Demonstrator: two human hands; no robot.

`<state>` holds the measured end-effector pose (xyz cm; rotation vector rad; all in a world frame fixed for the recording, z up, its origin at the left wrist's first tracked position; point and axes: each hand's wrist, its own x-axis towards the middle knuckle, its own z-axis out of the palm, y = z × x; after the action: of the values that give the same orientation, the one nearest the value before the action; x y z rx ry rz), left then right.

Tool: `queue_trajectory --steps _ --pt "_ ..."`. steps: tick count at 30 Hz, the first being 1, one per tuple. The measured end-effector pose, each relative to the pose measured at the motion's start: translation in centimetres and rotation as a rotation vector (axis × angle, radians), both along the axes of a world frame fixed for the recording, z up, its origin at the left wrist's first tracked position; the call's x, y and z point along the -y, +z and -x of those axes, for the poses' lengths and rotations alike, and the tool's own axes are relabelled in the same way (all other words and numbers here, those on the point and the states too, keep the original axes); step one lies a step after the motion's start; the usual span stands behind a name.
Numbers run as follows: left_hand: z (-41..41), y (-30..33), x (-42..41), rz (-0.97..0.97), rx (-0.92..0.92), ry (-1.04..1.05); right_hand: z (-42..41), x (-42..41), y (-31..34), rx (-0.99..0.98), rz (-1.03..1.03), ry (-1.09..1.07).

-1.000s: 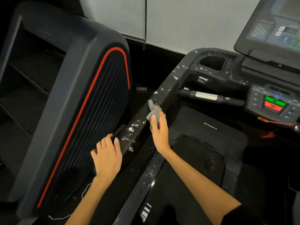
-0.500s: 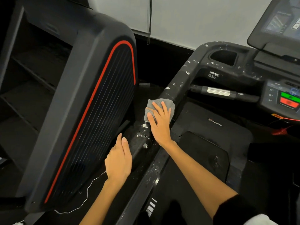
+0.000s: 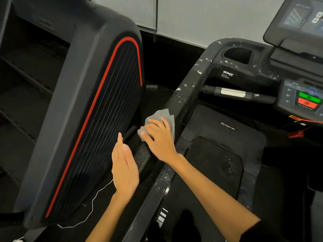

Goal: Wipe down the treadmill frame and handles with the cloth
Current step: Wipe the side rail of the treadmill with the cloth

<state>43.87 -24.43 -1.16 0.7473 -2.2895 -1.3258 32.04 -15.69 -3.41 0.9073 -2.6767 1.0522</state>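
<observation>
Right hand [image 3: 160, 140] presses grey cloth [image 3: 161, 117] flat on the treadmill side rail [image 3: 185, 95]; fingers slightly spread, cloth under and beyond fingertips. Left hand [image 3: 124, 168] hovers nearby, fingers straight, together.

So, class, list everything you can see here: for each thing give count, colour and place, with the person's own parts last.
cloth: one, grey, on the treadmill's left side rail
treadmill side rail: one, black with white specks, centre
cup holder: one, black, top of console
cross handle: one, black with silver sensor, right of rail
button panel: one, green and red buttons, right edge
screen: one, dark, top right
neighbouring machine: one, black with red trim, left
cord: one, white, on floor
right hand: presses flat on cloth
left hand: open, beside rail
</observation>
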Motion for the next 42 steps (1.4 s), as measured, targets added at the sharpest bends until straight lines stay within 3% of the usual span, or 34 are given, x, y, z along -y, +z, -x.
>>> queue_trajectory --steps 5,11,18,24,28,33,38,42 --pt "0.1 0.4 -0.1 -0.049 -0.001 0.019 -2.7 0.2 0.1 -0.003 0.004 0.121" --pt "-0.2 0.2 0.3 -0.115 -0.018 0.022 -6.5 -1.0 -0.9 0.022 0.171 0.296" --pt "-0.2 0.6 0.4 -0.16 0.016 -0.021 -5.9 -3.3 -5.0 -0.244 0.056 0.374" --pt "0.0 1.2 0.1 -0.003 0.179 -0.101 -5.2 -2.8 -6.1 -0.15 0.223 0.131" --pt "0.4 0.8 0.7 0.232 0.39 -0.187 -5.0 -1.5 -5.8 -0.003 0.432 -0.062" --pt "0.6 0.9 0.8 0.298 0.424 -0.199 -3.9 -0.1 -3.9 0.192 0.609 -0.296" --pt "0.6 0.4 0.7 0.367 0.387 -0.148 -1.3 0.2 -1.8 0.301 0.635 -0.384" --pt "0.6 0.3 0.6 0.366 0.362 -0.116 0.9 0.2 -1.7 0.216 0.444 -0.371"
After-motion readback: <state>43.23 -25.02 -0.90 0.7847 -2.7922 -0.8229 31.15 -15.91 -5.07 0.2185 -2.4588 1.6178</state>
